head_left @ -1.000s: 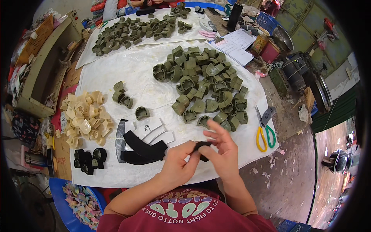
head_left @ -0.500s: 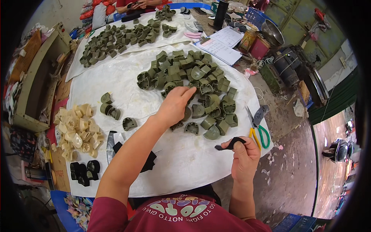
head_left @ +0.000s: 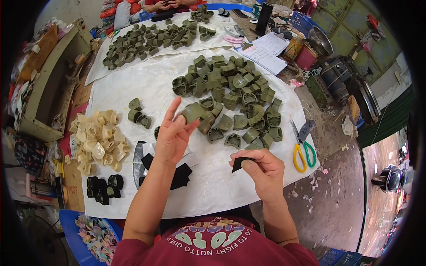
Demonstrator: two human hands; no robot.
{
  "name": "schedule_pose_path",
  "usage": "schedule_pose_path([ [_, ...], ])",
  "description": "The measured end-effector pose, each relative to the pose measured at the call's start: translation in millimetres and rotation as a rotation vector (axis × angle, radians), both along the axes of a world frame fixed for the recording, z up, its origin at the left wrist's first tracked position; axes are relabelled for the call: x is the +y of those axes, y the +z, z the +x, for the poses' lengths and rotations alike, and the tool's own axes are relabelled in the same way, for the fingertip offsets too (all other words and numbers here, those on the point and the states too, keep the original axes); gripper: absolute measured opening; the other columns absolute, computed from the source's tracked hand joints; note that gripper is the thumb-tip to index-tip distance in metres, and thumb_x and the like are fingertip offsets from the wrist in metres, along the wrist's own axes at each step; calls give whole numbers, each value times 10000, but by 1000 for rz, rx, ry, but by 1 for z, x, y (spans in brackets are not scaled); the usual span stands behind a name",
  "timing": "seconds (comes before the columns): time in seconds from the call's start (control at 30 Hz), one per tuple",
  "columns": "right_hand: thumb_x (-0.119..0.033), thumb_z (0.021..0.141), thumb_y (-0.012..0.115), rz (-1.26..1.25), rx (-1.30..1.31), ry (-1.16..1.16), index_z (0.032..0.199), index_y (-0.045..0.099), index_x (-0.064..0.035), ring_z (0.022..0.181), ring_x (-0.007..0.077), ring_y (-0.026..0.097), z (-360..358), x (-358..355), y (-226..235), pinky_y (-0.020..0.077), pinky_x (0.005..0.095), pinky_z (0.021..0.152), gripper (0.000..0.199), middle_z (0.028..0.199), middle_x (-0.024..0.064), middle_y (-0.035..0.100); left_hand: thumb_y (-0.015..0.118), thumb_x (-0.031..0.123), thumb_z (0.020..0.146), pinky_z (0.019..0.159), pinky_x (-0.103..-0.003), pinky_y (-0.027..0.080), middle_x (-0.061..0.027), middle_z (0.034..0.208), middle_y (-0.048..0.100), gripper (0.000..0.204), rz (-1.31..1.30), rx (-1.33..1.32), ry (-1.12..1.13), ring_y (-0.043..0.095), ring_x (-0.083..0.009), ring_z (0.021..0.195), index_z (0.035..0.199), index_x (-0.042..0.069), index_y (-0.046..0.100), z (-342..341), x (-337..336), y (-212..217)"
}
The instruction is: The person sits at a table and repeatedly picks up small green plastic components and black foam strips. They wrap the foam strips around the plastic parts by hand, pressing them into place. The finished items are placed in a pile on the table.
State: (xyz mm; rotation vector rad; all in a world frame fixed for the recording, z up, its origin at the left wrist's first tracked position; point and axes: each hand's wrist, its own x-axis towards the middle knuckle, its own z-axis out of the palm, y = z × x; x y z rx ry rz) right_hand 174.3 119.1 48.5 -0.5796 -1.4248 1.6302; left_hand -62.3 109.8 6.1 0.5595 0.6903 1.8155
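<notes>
One olive-green piece [head_left: 195, 112] is pinched in the left hand [head_left: 174, 133], a black strip [head_left: 240, 163] in the right hand [head_left: 262, 170]; hands apart, unjoined, large green pile [head_left: 230, 88] judged untouched.

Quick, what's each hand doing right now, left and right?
Left hand: fingers spread, gripping an olive part at the fingertips.
Right hand: closed, pinching a black piece.

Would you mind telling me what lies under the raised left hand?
Under the left hand, which holds an olive green piece, lie flat black pieces and white strips on the white sheet. The wrist and forearm cover the rest of them.
</notes>
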Motion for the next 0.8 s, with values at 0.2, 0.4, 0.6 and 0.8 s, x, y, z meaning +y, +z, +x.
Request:
schedule_pose_path([
  [0.2, 0, 894, 601, -56, -57, 97, 1028, 621, 22, 915, 122, 611, -3, -5, 8, 497, 271, 825, 137, 1024, 95, 666, 642, 175, 866, 1040, -467, 418, -91, 1202, 557, 579, 27, -11, -151, 569, -303, 1131, 1376, 43, 402, 33, -33, -9],
  [0.4, -3, 890, 604, -199, -45, 149, 993, 639, 18, 871, 110, 610, -3, -1, 1, 494, 257, 790, 111, 935, 58, 663, 641, 152, 882, 929, -398, 490, -81, 1192, 580, 477, -202, -27, -166, 596, -201, 1077, 1306, 4, 481, 57, -73, 25],
  [0.6, -19, 885, 608, 16, -266, 153, 1101, 650, -12, 814, 97, 586, -14, -1, 5, 465, 239, 744, 220, 878, 28, 651, 604, 108, 901, 894, -352, 493, -112, 1152, 613, 405, -250, 144, -116, 608, -188, 1052, 1272, -8, 493, 44, -84, 20],
  [0.8, -37, 846, 625, 239, -474, 163, 1295, 544, -51, 779, 129, 564, -20, -4, 27, 449, 264, 747, 457, 795, 32, 611, 561, 101, 933, 900, -299, 459, -88, 1134, 590, 400, -254, 298, -72, 570, -145, 1019, 1304, -9, 460, 40, -91, 14],
])
